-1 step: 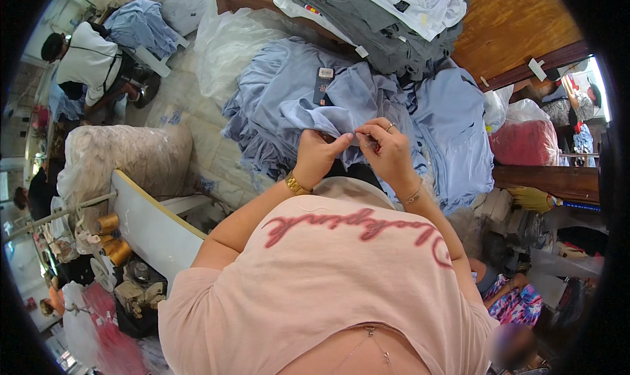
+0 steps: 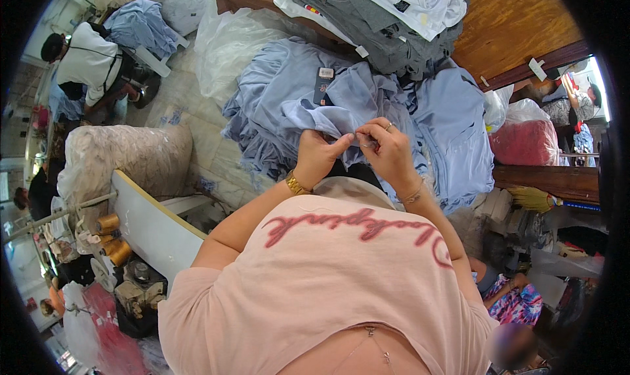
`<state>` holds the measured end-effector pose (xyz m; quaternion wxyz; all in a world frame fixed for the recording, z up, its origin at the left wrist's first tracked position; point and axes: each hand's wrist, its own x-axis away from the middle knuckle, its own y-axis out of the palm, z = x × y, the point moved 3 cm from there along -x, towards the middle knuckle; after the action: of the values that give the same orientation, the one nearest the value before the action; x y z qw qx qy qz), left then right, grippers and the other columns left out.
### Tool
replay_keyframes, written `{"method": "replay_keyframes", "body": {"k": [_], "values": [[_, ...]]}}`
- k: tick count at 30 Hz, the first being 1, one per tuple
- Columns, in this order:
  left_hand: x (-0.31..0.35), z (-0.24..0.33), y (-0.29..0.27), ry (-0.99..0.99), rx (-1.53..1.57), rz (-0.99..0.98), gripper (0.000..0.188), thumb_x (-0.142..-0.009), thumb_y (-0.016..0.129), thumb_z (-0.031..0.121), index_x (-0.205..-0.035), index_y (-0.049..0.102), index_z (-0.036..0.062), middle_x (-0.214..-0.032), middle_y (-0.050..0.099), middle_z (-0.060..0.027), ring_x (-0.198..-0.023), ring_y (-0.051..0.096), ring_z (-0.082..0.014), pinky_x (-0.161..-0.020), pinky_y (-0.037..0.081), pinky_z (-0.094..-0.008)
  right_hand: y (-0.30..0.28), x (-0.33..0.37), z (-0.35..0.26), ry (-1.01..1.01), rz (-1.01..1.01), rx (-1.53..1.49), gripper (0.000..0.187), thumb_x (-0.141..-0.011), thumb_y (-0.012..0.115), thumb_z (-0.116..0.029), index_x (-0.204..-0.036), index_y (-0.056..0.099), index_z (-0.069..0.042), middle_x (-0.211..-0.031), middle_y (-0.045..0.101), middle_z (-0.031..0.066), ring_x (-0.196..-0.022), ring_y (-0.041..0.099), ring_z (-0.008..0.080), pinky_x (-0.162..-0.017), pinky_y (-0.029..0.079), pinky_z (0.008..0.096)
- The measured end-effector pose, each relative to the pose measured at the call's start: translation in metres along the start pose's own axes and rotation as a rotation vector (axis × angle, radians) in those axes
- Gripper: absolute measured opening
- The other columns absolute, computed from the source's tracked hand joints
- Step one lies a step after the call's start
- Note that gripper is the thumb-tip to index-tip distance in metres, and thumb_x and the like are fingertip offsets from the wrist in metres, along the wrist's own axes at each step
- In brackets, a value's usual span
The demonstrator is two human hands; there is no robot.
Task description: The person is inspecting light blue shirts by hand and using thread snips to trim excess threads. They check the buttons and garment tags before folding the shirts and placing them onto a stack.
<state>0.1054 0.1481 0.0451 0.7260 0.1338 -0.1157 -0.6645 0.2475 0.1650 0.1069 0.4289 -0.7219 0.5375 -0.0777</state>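
Observation:
A light blue garment (image 2: 321, 120) lies in front of me, with a dark hang tag (image 2: 323, 86) on it. My left hand (image 2: 316, 157) grips the near edge of this garment, thumb pressed on top. Close beside it, my right hand (image 2: 387, 150) pinches at the same edge, its fingertips almost meeting my left thumb. Whatever fine thing may be between the right fingertips is too small to make out. Beneath and around spreads a heap of light blue garments (image 2: 269, 80).
Folded grey garments (image 2: 400, 37) are stacked beyond the heap, and more light blue cloth (image 2: 453, 125) hangs at the right. A wrapped bale (image 2: 125, 155), a white tabletop (image 2: 154, 227) and thread cones (image 2: 117, 250) are on the left. A person (image 2: 88, 60) sits bent at far left.

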Motion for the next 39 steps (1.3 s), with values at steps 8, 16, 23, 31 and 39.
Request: {"method": "replay_keyframes", "body": {"k": [8, 16, 23, 31, 39], "values": [[0.002, 0.003, 0.0, -0.069, 0.053, -0.026, 0.031, -0.073, 0.069, 0.006, -0.098, 0.053, -0.0009, -0.089, 0.06, -0.0048, -0.079, 0.056, -0.0119, -0.071, 0.046, -0.0247, 0.011, -0.001, 0.007, 0.085, 0.095, 0.002, 0.009, -0.069, 0.061, -0.008, -0.074, 0.054, -0.005, -0.071, 0.054, 0.0071, -0.055, 0.053, 0.0212, -0.05, 0.043, 0.0297], [0.0, -0.004, -0.001, -0.25, 0.364, -0.037, 0.025, -0.078, 0.063, 0.004, -0.1, 0.052, 0.0015, -0.092, 0.059, -0.0044, -0.08, 0.057, -0.0124, -0.071, 0.047, -0.0247, 0.009, 0.029, 0.058, 0.593, -0.248, -0.908, 0.014, -0.072, 0.063, -0.01, -0.078, 0.052, -0.004, -0.067, 0.049, 0.0049, -0.048, 0.04, 0.016, -0.045, 0.034, 0.0265], [0.0, -0.004, -0.001, -0.375, 0.51, 0.008, 0.019, -0.081, 0.059, 0.002, -0.099, 0.052, 0.0015, -0.095, 0.058, -0.0063, -0.081, 0.059, -0.0168, -0.071, 0.051, -0.0298, 0.01, 0.02, -0.002, 0.05, 0.01, -0.171, 0.025, -0.069, 0.067, -0.008, -0.09, 0.056, -0.007, -0.095, 0.054, 0.0077, -0.063, 0.055, 0.019, -0.054, 0.043, 0.0271], [-0.023, 0.066, -0.031, -0.19, -0.293, -0.167, 0.027, -0.08, 0.063, 0.01, -0.104, 0.054, -0.0004, -0.097, 0.062, -0.0128, -0.085, 0.061, -0.0186, -0.075, 0.049, -0.03, -0.003, -0.014, 0.033, 0.675, -0.15, -0.915, 0.007, -0.08, 0.059, -0.008, -0.086, 0.056, -0.011, -0.067, 0.05, -0.0052, -0.048, 0.038, 0.003, -0.041, 0.028, 0.0173], [-0.074, 0.06, -0.009, -0.092, -0.267, -0.715, 0.028, -0.077, 0.066, 0.012, -0.1, 0.058, -0.0001, -0.091, 0.06, -0.0024, -0.087, 0.054, -0.0089, -0.082, 0.04, -0.0216, -0.022, -0.058, 0.018, 0.718, -0.476, -0.796, 0.01, -0.081, 0.06, -0.019, -0.08, 0.058, -0.009, -0.061, 0.047, -0.0069, -0.044, 0.034, 0.0012, -0.038, 0.025, 0.0174]]}}
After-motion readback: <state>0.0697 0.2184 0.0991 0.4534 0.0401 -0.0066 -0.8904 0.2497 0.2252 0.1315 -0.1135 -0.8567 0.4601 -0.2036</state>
